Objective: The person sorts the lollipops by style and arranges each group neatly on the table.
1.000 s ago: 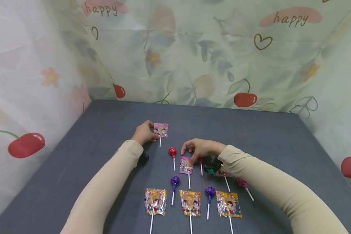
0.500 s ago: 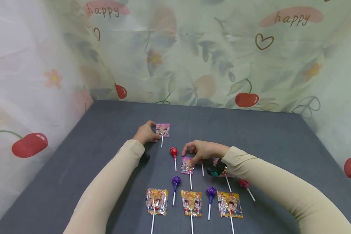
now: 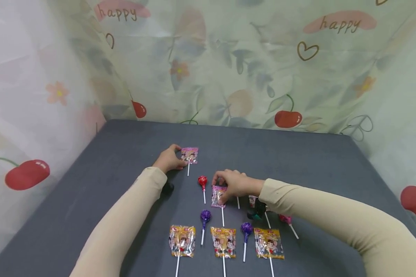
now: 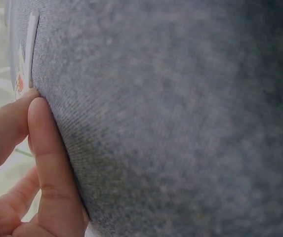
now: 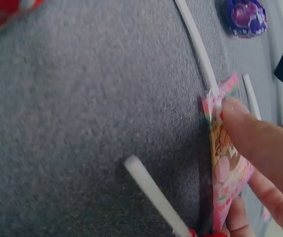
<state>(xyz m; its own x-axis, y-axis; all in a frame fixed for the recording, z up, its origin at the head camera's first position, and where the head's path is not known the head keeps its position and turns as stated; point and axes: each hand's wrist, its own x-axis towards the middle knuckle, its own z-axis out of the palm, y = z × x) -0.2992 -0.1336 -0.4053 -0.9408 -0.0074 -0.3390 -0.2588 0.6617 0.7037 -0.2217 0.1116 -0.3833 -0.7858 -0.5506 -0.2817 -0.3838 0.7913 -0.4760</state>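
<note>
My left hand (image 3: 170, 159) is at the far left of the group, thumb and fingers pinching the left edge of a pink-wrapped flat lollipop (image 3: 190, 154) on the table. In the left wrist view its white stick (image 4: 33, 47) lies beyond the fingertips. Nearer the middle, my right hand (image 3: 236, 183) pinches a second pink-wrapped flat lollipop (image 3: 217, 195); the right wrist view has the thumb on the printed face of the wrapper (image 5: 225, 153) and fingers behind it. A red ball lollipop (image 3: 202, 181) lies between the hands. Another lollipop's stick (image 3: 238, 202) shows below the right hand, its head hidden.
Closer in lie two purple ball lollipops (image 3: 205, 216) and a row of yellow-wrapped flat ones (image 3: 182, 239). Under the right forearm are a partly covered pink-wrapped lollipop (image 3: 252, 200) and a dark pink ball lollipop (image 3: 286, 219). Printed curtains surround the grey table (image 3: 124, 154).
My right hand has turned slightly on its pink packet, its forearm more level. The left hand stays at the far packet; the head view has shifted a little.
</note>
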